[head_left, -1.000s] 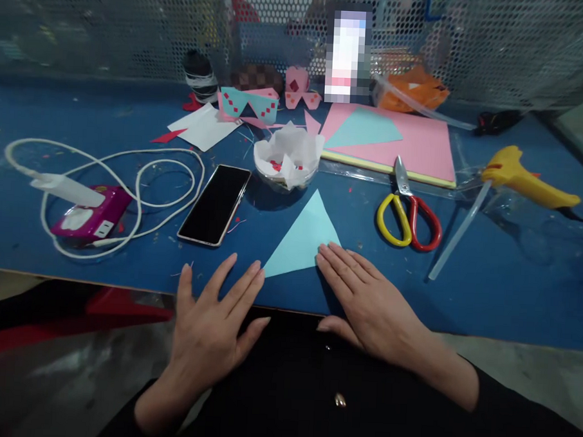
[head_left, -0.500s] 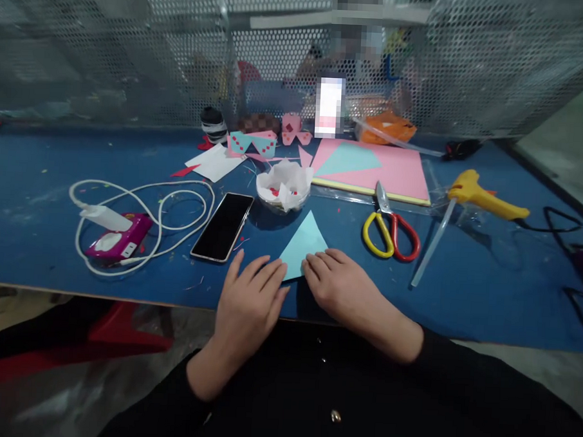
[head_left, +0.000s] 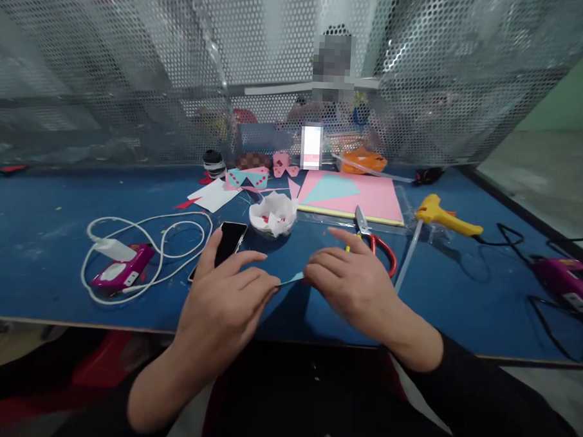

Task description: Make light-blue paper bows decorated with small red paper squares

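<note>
Between my two hands, lifted off the blue table, is a piece of light blue paper (head_left: 292, 280), seen almost edge-on as a thin strip. My left hand (head_left: 230, 293) pinches its left end, with the index finger raised. The other end is pinched in my right hand (head_left: 349, 279), whose fingers cover much of it. Just beyond my right hand lie scissors (head_left: 381, 248) with red and yellow handles, partly hidden by it. A black-screened phone (head_left: 230, 241) lies behind my left hand, partly covered.
A paper-lined bowl (head_left: 274, 212) with red bits stands mid-table. Behind it are pink and light blue sheets (head_left: 377, 200) and decorated paper pieces (head_left: 247, 178). A yellow glue gun (head_left: 449, 217) lies right; a purple power socket (head_left: 125, 266) with white cable lies left. Perforated metal mesh (head_left: 279, 50) rises behind.
The light blue paper has come up off the table and turned from a flat triangle to nearly edge-on. Both hands have risen with it. The camera view has tilted upward.
</note>
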`<state>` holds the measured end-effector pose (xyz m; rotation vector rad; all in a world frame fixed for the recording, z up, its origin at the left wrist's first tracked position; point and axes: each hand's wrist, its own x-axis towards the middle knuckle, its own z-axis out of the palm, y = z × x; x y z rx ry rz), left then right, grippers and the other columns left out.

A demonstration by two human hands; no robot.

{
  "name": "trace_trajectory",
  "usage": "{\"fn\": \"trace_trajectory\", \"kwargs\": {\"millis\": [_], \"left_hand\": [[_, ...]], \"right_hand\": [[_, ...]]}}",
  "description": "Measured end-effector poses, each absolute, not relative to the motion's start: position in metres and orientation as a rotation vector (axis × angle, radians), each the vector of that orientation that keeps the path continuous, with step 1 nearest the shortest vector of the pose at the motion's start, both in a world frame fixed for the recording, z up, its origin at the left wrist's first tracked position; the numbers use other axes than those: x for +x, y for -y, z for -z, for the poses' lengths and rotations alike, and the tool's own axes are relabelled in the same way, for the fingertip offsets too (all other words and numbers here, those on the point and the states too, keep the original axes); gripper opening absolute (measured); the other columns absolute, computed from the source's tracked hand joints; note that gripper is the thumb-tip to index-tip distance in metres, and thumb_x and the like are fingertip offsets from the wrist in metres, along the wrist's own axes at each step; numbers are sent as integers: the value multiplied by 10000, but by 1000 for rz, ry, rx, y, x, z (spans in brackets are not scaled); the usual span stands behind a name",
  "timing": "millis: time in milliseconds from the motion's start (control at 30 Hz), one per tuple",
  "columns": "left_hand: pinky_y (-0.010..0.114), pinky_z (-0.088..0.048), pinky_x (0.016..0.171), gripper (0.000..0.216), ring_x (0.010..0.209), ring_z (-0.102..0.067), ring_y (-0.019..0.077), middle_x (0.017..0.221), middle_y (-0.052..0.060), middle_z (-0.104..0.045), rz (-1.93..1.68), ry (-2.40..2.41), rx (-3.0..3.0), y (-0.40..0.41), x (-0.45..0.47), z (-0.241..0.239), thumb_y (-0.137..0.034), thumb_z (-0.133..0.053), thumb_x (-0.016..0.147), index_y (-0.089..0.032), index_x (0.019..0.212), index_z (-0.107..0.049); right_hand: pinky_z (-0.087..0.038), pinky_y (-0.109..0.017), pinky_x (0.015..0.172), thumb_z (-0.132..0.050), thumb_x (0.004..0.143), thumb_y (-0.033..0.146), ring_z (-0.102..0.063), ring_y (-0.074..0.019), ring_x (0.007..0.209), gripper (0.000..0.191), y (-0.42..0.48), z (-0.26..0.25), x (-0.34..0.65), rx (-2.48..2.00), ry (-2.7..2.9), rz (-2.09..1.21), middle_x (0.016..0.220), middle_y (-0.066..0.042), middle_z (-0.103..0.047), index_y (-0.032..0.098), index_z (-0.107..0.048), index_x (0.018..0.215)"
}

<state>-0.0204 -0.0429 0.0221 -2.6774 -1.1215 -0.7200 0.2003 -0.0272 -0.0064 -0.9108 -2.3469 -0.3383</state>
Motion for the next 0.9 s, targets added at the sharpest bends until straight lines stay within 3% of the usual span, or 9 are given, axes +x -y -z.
{"fn": "trace_trajectory", "kwargs": {"millis": [133, 200, 367, 467, 533, 600, 700, 833, 900], "left_hand": [[569, -222, 1190, 246, 938, -714, 223, 835, -17, -775, 780, 1298, -2799, 29, -42, -24, -281, -517, 949, -252, 797, -708], [572, -292, 1160, 256, 854, -722, 230, 849, -5, -777, 877, 1532, -2777, 22, -51, -22, -373, -538, 922, -259, 778, -717], [531, -434, 1067, 345, 794, -713, 266, 725, 14, -755, 1017, 1949, -2915, 14, -45, -21, -493, -566, 842, -247, 650, -713], [514, -468, 1027, 342, 722, -697, 257, 675, 13, -739, 1054, 1992, -2950, 14, -32, -19, -485, -563, 827, -248, 637, -720], [500, -490, 998, 347, 659, -679, 239, 666, 11, -733, 1058, 2022, -2952, 15, -27, -16, -492, -572, 822, -247, 618, -707], [485, -503, 976, 364, 652, -675, 235, 644, 9, -721, 1027, 2067, -2949, 15, -29, -11, -503, -578, 816, -244, 585, -685], [439, -514, 949, 392, 717, -699, 246, 616, 11, -719, 965, 2138, -2944, 16, -45, -3, -515, -577, 817, -242, 554, -675], [306, -547, 669, 400, 668, -700, 231, 642, 24, -743, 993, 2278, -2715, 17, -73, 1, -556, -584, 824, -239, 623, -722], [288, -540, 637, 404, 675, -705, 228, 672, 30, -757, 1129, 2303, -2566, 18, -76, -1, -573, -568, 840, -237, 704, -746]], "right_hand": [[-387, -440, 1091, -499, 1000, 245, -680, -151, 740, 265, 16, 5, 238, -1075, 2184, 240, 813, -7, -755, 208, -667, 798], [-471, -429, 983, -509, 991, 299, -687, -183, 773, 258, 13, 7, 253, -1227, 1954, 112, 811, -27, -753, 219, -673, 808], [-521, -372, 819, -625, 857, 435, -667, -218, 928, 286, 10, 8, 243, -1197, 1713, -723, 1021, -79, -730, 206, -666, 1024], [-472, -274, 621, -633, 821, 466, -578, -141, 660, 279, 10, 10, 221, -1122, 1735, -1085, 695, 9, -613, 208, -585, 728], [-347, -231, 499, -609, 831, 465, -397, -88, 508, 405, 9, 14, 212, -1160, 1745, -1115, 538, 72, -397, 219, -420, 571], [-261, -228, 472, -595, 833, 455, -274, -72, 489, 460, 7, 18, 212, -1201, 1738, -1125, 530, 90, -268, 226, -319, 546], [-219, -237, 474, -588, 832, 452, -224, -76, 504, 467, 3, 23, 223, -1272, 1712, -1111, 554, 90, -214, 234, -280, 557], [-197, -252, 474, -588, 842, 451, -213, -86, 513, 479, 0, 24, 237, -1353, 1701, -1070, 567, 87, -192, 244, -253, 568], [-202, -256, 481, -613, 832, 427, -220, -90, 520, 497, -1, 23, 236, -1351, 1747, -1070, 565, 84, -198, 241, -243, 558]]}}
